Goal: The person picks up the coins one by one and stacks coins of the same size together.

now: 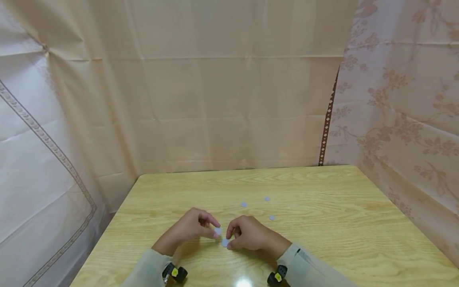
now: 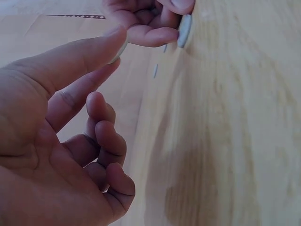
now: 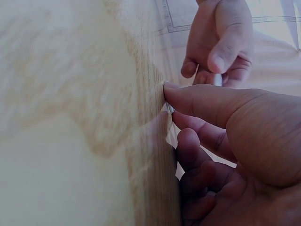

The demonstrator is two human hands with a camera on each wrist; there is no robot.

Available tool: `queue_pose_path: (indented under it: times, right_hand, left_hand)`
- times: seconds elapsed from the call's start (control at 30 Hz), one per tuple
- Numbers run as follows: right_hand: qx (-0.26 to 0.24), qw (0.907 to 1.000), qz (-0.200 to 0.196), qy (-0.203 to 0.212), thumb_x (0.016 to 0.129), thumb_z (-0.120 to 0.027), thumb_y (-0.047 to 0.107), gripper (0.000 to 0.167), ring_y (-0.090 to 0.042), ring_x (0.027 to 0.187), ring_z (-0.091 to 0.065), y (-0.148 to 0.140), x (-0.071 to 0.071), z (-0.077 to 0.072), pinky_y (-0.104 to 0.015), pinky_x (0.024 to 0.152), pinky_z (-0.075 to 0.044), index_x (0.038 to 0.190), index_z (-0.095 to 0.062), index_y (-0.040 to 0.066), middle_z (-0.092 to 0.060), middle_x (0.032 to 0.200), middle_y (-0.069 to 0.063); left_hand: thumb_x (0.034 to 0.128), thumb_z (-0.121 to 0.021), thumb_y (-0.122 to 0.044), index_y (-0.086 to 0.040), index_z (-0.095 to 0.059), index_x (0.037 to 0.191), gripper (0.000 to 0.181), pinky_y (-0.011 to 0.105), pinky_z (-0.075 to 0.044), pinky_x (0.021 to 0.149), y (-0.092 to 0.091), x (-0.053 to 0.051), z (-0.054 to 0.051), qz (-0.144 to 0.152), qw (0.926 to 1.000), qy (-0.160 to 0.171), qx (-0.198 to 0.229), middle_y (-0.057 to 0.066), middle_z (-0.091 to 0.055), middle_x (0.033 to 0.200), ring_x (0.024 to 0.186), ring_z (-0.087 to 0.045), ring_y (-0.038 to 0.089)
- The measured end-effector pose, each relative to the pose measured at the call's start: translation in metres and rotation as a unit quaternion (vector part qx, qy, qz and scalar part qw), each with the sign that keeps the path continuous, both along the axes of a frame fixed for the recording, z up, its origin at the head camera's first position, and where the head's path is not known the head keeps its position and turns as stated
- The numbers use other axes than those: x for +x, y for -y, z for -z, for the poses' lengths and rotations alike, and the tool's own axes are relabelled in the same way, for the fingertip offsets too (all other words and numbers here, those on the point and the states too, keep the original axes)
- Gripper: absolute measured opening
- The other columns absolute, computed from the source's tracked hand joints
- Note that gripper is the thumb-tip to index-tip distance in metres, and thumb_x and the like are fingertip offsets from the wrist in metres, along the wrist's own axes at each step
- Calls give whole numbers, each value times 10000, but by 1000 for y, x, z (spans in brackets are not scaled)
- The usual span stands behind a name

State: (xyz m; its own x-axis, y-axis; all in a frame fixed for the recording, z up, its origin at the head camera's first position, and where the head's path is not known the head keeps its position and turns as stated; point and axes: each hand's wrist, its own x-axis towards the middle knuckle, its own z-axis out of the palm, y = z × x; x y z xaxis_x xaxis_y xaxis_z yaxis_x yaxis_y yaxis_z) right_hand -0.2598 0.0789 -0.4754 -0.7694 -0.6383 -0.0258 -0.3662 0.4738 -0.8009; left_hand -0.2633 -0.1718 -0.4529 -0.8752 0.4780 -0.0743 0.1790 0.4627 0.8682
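My left hand (image 1: 195,228) pinches a small pale disc (image 1: 217,230) between thumb and index finger; in the left wrist view the left hand (image 2: 70,113) shows its other fingers curled loosely. Just to the right, my right hand (image 1: 251,234) holds a second pale disc (image 1: 225,242) by its edge, low at the table surface. In the left wrist view this second disc (image 2: 185,31) stands on edge at the fingertips. The right wrist view shows the right hand's (image 3: 235,136) thumb and index finger around the disc, which is mostly hidden there.
Three more pale discs lie on the wooden table (image 1: 322,239) beyond the hands: one (image 1: 244,204) straight ahead, one (image 1: 267,199) farther back, and one (image 1: 271,217) to the right. A beige curtain (image 1: 229,87) hangs behind the table, with patterned cloths at both sides.
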Motion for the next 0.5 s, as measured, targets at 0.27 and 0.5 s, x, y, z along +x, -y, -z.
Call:
queue_pose_path:
  times: [0.27,0.5]
  right_hand:
    - [15,10000,5,-13,824,-867,164,151,-31,507,-460,0,0,1,-186,483,-347,909,-742,150,-578,605,51]
    - [38,10000,13,45,832,-866,173,154,-39,519,-471,-1,-1,-1,-192,490,-361,914,-736,166,-584,616,39]
  left_hand:
    - [803,-901,-155,-99,-808,983,210,213,-419,567,-3,4,5,223,9996,178,-39,41,-645,817,695,-506,124]
    - [799,-894,-107,-77,-811,981,202,205,-394,556,-8,6,6,331,9989,338,38,11,-600,774,674,-467,118]
